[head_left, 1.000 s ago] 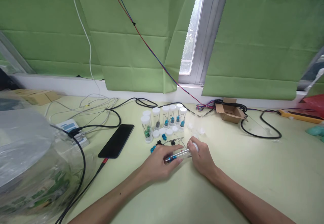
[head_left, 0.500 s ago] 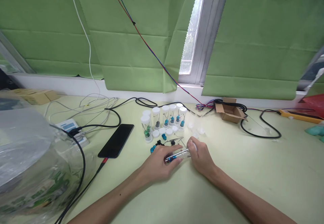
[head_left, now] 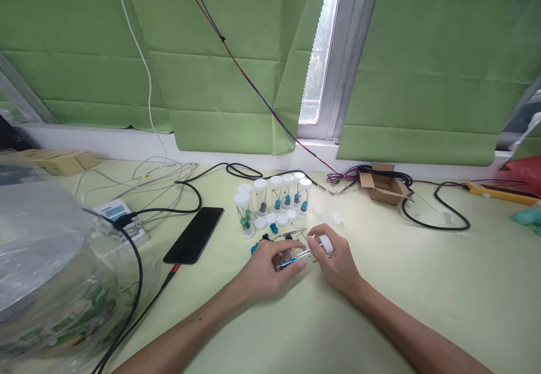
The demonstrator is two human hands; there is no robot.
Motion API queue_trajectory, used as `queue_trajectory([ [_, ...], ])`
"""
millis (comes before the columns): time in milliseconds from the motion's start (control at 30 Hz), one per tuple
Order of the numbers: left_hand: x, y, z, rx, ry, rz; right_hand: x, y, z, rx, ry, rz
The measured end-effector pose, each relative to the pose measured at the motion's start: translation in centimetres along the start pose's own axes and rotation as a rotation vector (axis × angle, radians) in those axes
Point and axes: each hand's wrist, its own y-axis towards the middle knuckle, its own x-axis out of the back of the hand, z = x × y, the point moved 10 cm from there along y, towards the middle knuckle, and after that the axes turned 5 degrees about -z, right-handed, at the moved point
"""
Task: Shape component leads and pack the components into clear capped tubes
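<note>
Holding a clear tube (head_left: 302, 255) at a slant between both hands, I'm working at its capped end, right of the black phone (head_left: 194, 236) on the desk (head_left: 262, 340). My left hand (head_left: 267, 271) is curling around the end with blue pieces (head_left: 289, 263); my right hand (head_left: 337, 258) is gripping the other, by the white cap (head_left: 326, 244). I'm judging this the capping step, calling next for a steady left grip; whether the cap is sitting fully home, I can't tell. Right of the phone, other capped tubes (head_left: 261, 198) are standing behind loose caps (head_left: 260, 223). Left of it, a white box (head_left: 113, 209) is showing a blue label, too small for reading.
</note>
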Motion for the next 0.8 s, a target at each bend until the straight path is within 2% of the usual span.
queue_trajectory([
  [167, -0.38, -0.09, 0.18, 0.011, -0.072, 0.021, 0.2, -0.27, 0.17, 0.027, 0.024, -0.031],
  [367, -0.64, -0.24, 0.52, 0.036, -0.081, 0.03, 0.39, -0.44, -0.08, -0.004, 0.004, -0.083],
  [800, -0.9, -0.43, 0.72, 0.05, -0.079, 0.032, 0.22, -0.51, -0.54, -0.048, 0.028, -0.069],
])
